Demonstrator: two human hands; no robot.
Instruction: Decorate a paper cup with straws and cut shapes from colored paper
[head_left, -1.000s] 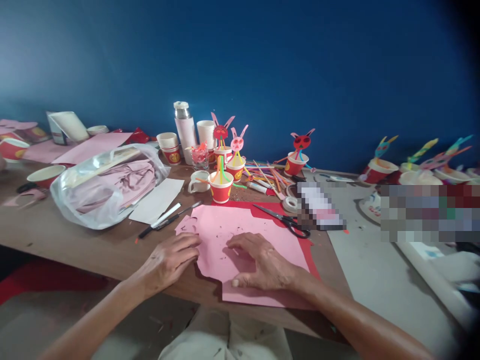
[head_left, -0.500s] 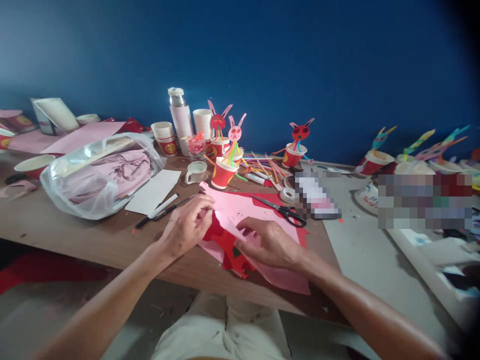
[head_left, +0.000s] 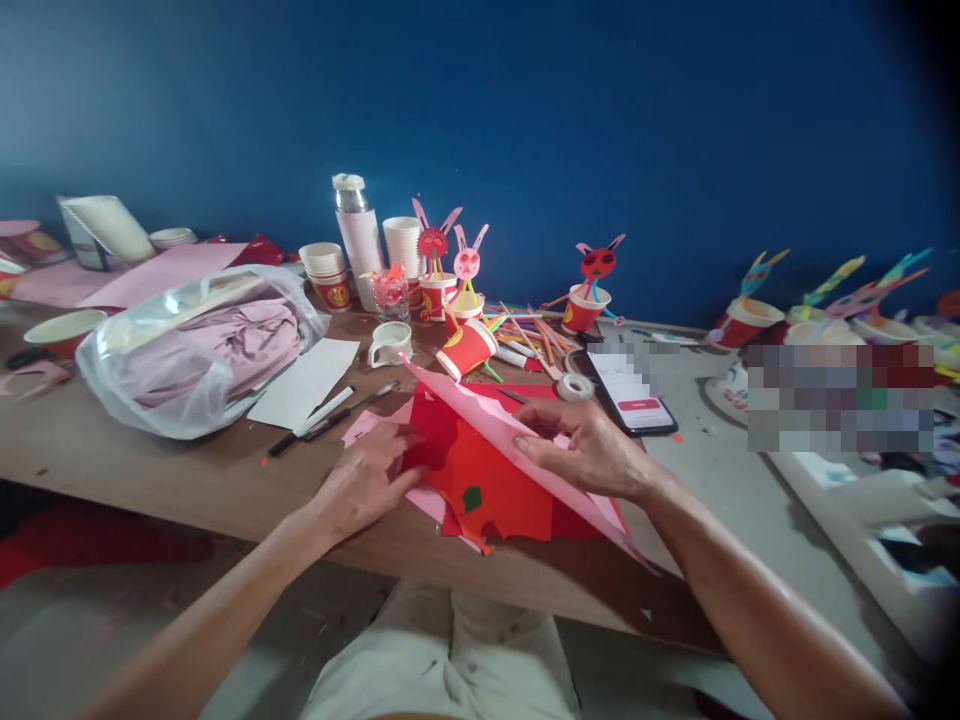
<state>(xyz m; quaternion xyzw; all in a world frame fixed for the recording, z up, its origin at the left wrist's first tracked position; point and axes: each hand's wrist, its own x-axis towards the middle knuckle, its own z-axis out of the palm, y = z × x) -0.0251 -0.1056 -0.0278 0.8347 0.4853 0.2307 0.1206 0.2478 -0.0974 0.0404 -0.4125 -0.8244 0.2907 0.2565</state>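
My right hand (head_left: pixel 589 445) pinches the edge of a pink paper sheet (head_left: pixel 480 405) and holds it tilted up off the table. Under it lie red paper sheets (head_left: pixel 487 480) with a small green scrap on them. My left hand (head_left: pixel 367 480) rests with its fingers on the left edge of the red paper, near a pink offcut (head_left: pixel 367 425). A red paper cup (head_left: pixel 466 350) with straws is tipped over on the lifted pink sheet's far edge.
Behind the paper stand cup-and-straw rabbit figures (head_left: pixel 465 285), a thermos (head_left: pixel 358 240), stacked cups (head_left: pixel 328 272), a white mug (head_left: pixel 390 343), tape roll (head_left: pixel 575 386) and a phone (head_left: pixel 630 390). Pens (head_left: pixel 330 415) and a plastic bag (head_left: pixel 195 350) lie left.
The flat pink sheet has been lifted by my right hand, uncovering red paper beneath. The red cup standing on its far edge has tipped over. The scissors are no longer visible.
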